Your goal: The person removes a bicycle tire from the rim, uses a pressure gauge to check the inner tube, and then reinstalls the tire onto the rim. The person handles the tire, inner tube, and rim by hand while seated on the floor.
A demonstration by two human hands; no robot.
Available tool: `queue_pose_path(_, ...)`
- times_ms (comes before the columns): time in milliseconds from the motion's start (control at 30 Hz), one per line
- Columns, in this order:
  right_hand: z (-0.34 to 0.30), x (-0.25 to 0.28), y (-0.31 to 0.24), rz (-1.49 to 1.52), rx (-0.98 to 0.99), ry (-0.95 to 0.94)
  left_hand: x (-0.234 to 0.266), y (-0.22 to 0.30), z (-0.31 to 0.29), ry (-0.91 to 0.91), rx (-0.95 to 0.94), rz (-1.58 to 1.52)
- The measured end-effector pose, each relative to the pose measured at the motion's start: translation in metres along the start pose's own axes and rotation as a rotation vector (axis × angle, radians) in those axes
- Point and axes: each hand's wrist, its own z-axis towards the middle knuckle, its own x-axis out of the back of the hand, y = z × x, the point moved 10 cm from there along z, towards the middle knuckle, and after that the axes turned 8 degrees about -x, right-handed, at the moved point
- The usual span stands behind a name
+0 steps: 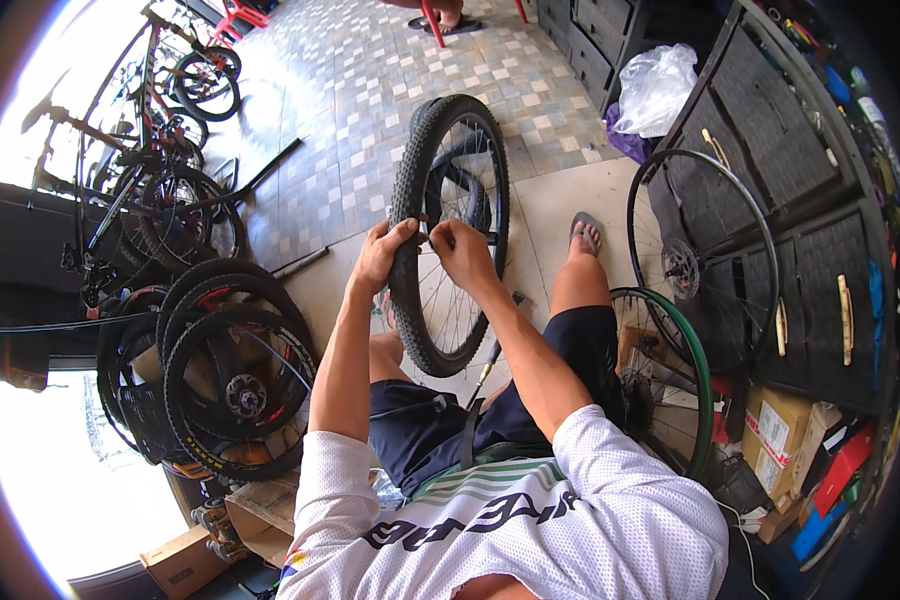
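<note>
A bicycle wheel [406, 190] with a black knobby tyre stands upright between my legs. My left hand [382, 252] grips the tyre on its near left side, thumb lying over the tread. On the spoke side, my right hand [462, 256] has its fingers pinched together close to the rim, level with the left hand. Whatever those fingertips hold is too small to make out. Behind the spokes, a loop of black rubber [478, 205] shows. A thin hose with a brass-coloured fitting [486, 371] lies by my lap, below the wheel.
Several wheels [240, 390] are stacked at left, below parked bicycles [150, 150]. A bare wheel [642, 190] leans on the dark drawers [770, 110] at right, near a green-rimmed wheel [708, 400]. Cardboard boxes [775, 430] sit lower right. Another person's foot [450, 17] shows far off.
</note>
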Motion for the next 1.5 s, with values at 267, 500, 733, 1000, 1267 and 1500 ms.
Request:
queue_pose_path(267,0.003,-0.026,0.035,0.38,-0.288,-0.279,0.001,-0.002,-0.004,0.018,0.011,-0.002)
queue_pose_path(500,0.001,-0.061,0.071,0.849,-0.628,-0.679,-0.004,0.003,-0.004,-0.035,0.034,0.147)
queue_pose_path(733,-0.016,-0.077,0.064,1.152,-0.792,-0.845,-0.009,0.009,-0.004,-0.043,0.027,0.171)
queue_pose_path(1000,-0.013,-0.081,0.067,1.029,-0.891,-0.711,-0.015,0.012,-0.004,-0.079,0.078,0.161)
queue_pose_path(1267,-0.022,-0.074,0.061,1.099,-0.804,-0.774,-0.015,0.012,-0.008,-0.101,-0.022,0.116)
queue_pose_path(1500,-0.013,-0.08,0.076,1.104,-0.777,-0.656,-0.025,0.013,0.001,-0.147,-0.042,0.214)
